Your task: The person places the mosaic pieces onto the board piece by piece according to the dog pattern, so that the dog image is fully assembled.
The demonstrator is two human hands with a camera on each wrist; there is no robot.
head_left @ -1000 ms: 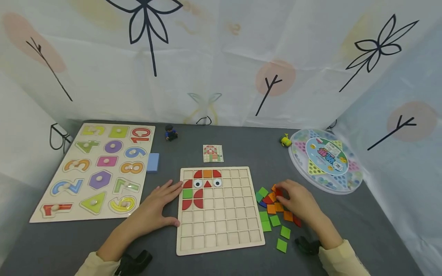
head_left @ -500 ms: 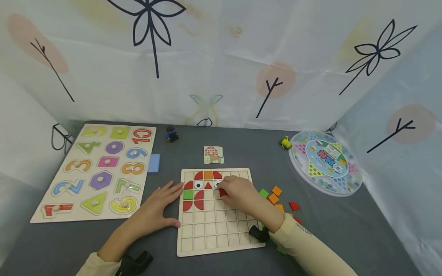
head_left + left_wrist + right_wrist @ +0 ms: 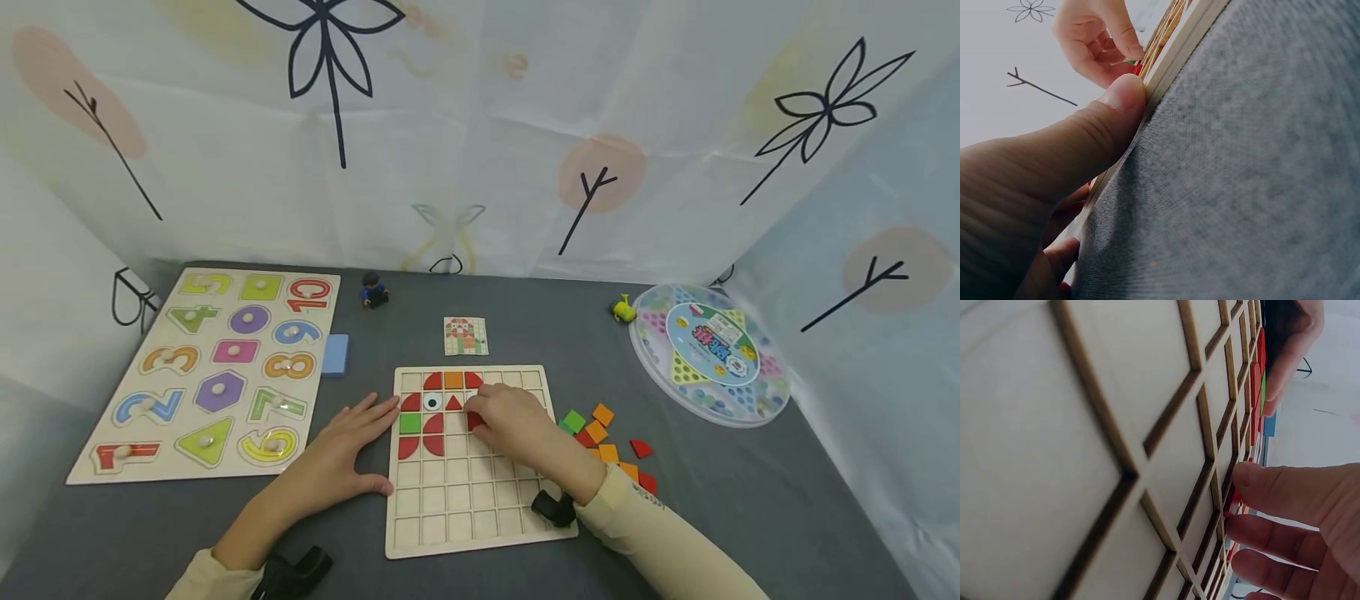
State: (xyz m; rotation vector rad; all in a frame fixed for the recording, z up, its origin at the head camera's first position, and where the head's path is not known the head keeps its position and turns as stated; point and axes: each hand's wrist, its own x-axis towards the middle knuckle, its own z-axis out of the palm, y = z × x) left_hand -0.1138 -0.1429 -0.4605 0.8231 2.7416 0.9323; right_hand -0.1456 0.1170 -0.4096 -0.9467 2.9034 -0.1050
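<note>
Red piece (image 3: 475,421) held by the right grip (image 3: 513,422) at the grid board (image 3: 457,475)

The red piece was clamped between the thumb and fingertips of the right grip, at its left end. It was held over, or in, the cell of the third row from the far edge and the fourth column from the left; whether it was fully seated could not be told. On this relation the coming move was judged to depend. The long axis could not be read, the piece being partly covered. The left grip (image 3: 348,450) was farther away, its thumb and fingers spread apart against the left edge of the grid board.

On the grid board, six rounded red pieces (image 3: 433,424), one red triangle (image 3: 453,404), one orange square (image 3: 453,381), one green square (image 3: 410,423) and one eye tile (image 3: 432,402) were counted; what was under the right grip was hidden. On the worktop (image 3: 750,492), three loose red tiles (image 3: 641,448), five loose orange tiles (image 3: 602,414) and at least two loose green tiles (image 3: 574,421) were seen. One picture card (image 3: 466,336) was seen beyond the grid board.
</note>
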